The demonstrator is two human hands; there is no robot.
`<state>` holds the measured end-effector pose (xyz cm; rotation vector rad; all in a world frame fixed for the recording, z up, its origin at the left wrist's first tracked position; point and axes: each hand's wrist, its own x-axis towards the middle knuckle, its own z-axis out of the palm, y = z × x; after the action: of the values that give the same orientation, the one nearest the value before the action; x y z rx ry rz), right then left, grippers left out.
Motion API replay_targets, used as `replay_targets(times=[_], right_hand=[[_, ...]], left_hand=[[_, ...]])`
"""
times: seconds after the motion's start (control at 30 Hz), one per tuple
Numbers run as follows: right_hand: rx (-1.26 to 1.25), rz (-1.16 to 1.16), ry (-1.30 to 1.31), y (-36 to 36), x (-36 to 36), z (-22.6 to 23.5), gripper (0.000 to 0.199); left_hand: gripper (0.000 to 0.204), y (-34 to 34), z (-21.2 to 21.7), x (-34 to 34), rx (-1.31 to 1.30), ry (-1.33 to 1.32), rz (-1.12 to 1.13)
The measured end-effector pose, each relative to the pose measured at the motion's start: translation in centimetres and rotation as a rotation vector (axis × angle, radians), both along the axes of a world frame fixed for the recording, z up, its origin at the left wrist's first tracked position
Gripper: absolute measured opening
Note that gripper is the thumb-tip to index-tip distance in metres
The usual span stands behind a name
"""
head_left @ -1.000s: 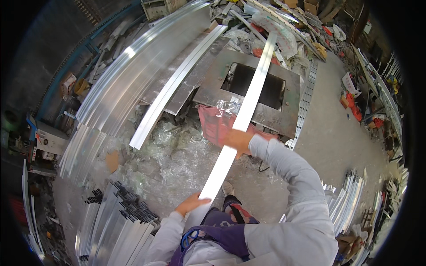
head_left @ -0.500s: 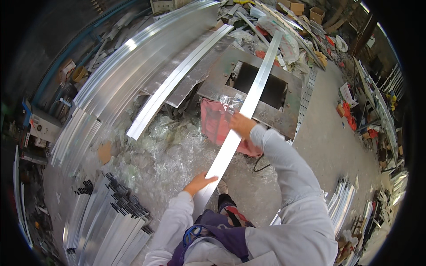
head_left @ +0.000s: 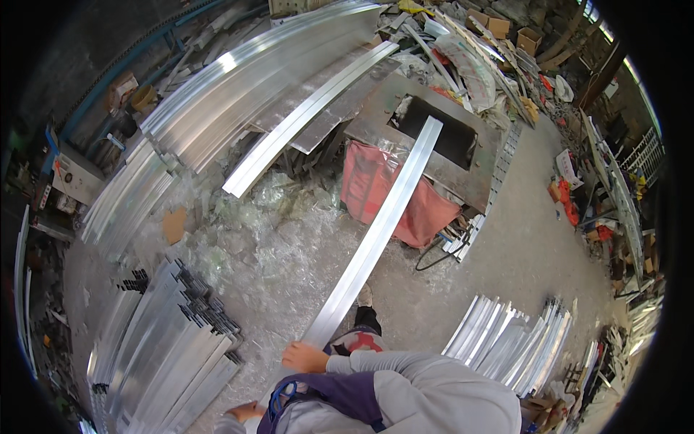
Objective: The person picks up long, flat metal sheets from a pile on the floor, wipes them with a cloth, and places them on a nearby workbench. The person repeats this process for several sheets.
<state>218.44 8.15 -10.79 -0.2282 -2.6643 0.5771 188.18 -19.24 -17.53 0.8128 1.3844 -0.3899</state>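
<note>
Bar: your right hand grips it; your left hand, behind that grip, can't be judged. Steady the long span ahead.

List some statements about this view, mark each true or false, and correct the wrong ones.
1. The right hand grasps the metal strip. True.
2. The strip's far end is over the dark opening in the metal table. True.
3. The red cloth hangs on the table's far side. False: it hangs on the near side.
4. The brown cardboard piece lies on the strip. False: it lies on the floor, left of it.
</note>
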Motion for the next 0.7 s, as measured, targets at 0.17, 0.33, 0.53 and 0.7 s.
replay_targets(times=[0.17, 0.33, 0.53, 0.7], right_hand=[[-0.066, 0.042, -0.236, 7.3, 3.4, 3.9, 0.028], [0.044, -0.090, -0.396, 24.1, 13.0, 4.7, 0.035], [0.648, -0.520, -0.721, 45.8, 27.5, 9.3, 0.033], [0.584, -0.744, -0.860, 54.4, 33.1, 13.9, 0.023]], left_hand=[[0.089, 9.0, 3.5, 2.8, 0.001, -0.110, 0.036], [0.072, 28.8, 8.4, 16.2, 0.231, -0.207, 0.337], [0.076, 53.6, 9.9, 32.1, 0.711, -0.199, 0.120], [0.081, 65.2, 13.5, 39.1, 0.742, -0.400, 0.077]])
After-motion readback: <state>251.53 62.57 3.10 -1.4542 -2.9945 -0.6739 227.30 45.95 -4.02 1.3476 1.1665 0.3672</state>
